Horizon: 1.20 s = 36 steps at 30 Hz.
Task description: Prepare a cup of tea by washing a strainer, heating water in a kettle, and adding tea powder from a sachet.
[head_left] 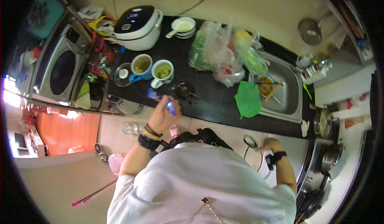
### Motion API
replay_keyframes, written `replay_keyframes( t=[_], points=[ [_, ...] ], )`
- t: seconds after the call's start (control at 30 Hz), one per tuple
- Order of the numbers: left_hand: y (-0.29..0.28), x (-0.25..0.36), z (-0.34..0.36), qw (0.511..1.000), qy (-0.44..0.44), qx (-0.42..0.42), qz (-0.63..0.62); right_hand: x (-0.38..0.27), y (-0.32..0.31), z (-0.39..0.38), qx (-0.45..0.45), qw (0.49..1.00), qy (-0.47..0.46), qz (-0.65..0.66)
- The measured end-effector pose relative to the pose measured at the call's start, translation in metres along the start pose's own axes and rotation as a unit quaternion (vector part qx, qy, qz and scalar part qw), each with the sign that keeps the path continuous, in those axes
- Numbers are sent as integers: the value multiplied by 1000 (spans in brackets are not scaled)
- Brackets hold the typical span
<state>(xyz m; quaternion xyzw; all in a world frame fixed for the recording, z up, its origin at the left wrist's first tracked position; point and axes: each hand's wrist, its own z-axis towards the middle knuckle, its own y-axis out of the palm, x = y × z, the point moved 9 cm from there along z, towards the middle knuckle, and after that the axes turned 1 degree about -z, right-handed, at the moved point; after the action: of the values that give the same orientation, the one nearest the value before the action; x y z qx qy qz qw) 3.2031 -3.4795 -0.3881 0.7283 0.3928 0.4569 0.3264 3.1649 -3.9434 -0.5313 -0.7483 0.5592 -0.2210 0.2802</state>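
Observation:
My left hand is closed on a small blue packet at the front edge of the dark counter. Just beyond it lies another blue packet. A white mug with green bits in liquid and a blue-handled mug with greenish contents stand farther back. Right of the packets sits a small dark round dish. Low at the right, away from the counter, my right hand has curled fingers. Beside them is a dark-rimmed loop; what the fingers hold is unclear.
A white rice cooker stands at the back left, near stacked bowls with a white spoon. Plastic bags of vegetables fill the back middle. The steel sink holds a bowl; a green sheet overlaps its left edge.

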Motion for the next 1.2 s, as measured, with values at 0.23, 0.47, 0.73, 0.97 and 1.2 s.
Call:
replay_keyframes(
  t=[0.23, 0.47, 0.73, 0.97, 1.2],
  points=[
    [46, -32, -10, 941, -251, -221, -54, -204, -251, -84, 462, 831, -257, 174],
    [24, -71, -47, 847, -460, -257, 70, -345, -267, -70, 462, 748, -456, 138],
    [-42, 14, -10, 820, 37, -113, 560, -355, -194, 7, 392, 834, -269, 281],
    [-26, 30, -1, 882, 139, -55, 447, -370, -207, 9, 337, 829, -280, 349],
    [-17, 34, 12, 892, 192, -53, 406, -364, -211, 14, 330, 827, -256, 376]
  ],
)
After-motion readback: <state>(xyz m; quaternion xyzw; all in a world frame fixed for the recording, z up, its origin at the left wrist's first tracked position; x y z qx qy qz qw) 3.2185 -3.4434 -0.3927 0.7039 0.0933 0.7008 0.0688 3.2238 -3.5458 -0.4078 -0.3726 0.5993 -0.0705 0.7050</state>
